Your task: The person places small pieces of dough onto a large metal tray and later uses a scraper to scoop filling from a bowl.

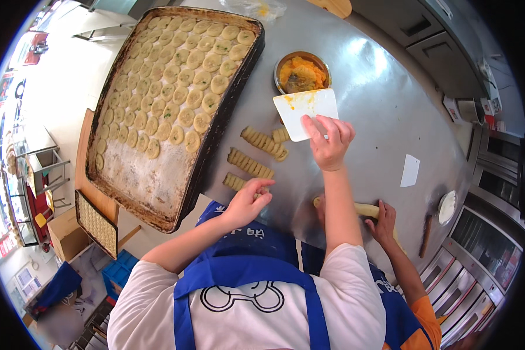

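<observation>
My right hand [331, 143] grips a white plastic dough scraper [290, 119], smeared with orange along its far edge. The scraper is held just in front of a metal bowl [276, 74] of orange mash [300, 69]. At the table's near edge, my left hand [246, 204] has its fingers curled beside a short row of sliced dough [233, 181]; whatever lies between the fingertips is hard to see. Two longer rows of dough slices, one nearer [249, 163] and one farther [265, 143], lie beyond it. A small dough piece [280, 135] sits partly behind the scraper.
A large baking tray [195, 175] with many flat dough rounds stands at the left. On the right, a co-worker's hand [384, 224] touches a dough roll [364, 210]. Another white scraper [410, 170], a rolling pin [426, 236] and a white bowl [447, 208] lie farther right.
</observation>
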A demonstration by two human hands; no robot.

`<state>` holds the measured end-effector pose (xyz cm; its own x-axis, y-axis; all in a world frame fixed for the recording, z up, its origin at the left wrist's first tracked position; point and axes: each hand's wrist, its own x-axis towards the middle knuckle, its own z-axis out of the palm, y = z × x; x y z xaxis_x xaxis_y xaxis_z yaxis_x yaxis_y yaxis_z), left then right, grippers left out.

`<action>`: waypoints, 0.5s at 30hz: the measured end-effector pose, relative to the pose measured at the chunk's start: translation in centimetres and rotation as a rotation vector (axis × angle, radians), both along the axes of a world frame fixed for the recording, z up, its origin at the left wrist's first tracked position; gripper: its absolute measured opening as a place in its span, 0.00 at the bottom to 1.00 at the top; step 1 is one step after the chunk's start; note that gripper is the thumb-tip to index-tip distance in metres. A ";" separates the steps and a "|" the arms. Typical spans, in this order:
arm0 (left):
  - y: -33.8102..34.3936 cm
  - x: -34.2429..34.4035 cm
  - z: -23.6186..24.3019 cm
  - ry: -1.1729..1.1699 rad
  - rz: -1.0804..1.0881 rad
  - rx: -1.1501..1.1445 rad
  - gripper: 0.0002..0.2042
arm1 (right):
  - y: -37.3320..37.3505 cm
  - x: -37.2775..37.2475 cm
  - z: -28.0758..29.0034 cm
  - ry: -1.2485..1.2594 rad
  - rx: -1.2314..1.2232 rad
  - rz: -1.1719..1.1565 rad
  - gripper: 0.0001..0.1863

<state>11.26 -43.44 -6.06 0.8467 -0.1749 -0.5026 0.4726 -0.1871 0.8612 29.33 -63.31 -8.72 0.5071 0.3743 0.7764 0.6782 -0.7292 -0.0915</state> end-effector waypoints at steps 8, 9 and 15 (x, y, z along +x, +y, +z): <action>3.0 -3.9 4.2 -0.083 0.011 0.079 0.17 | 2.7 2.2 -0.9 0.353 0.248 -0.096 0.10; 3.6 -4.3 4.7 -0.073 0.024 0.081 0.17 | 2.8 3.7 -0.5 0.672 0.453 -0.165 0.12; 6.4 -6.3 5.9 -0.039 0.032 0.129 0.16 | -0.1 15.1 -5.5 1.281 0.886 -0.259 0.20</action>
<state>4.97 -36.99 -0.20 0.8700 -0.0832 -0.4859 0.4469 -0.2829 0.8487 44.43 -63.40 -14.19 0.9479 -0.1453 -0.2836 -0.3100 -0.2148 -0.9261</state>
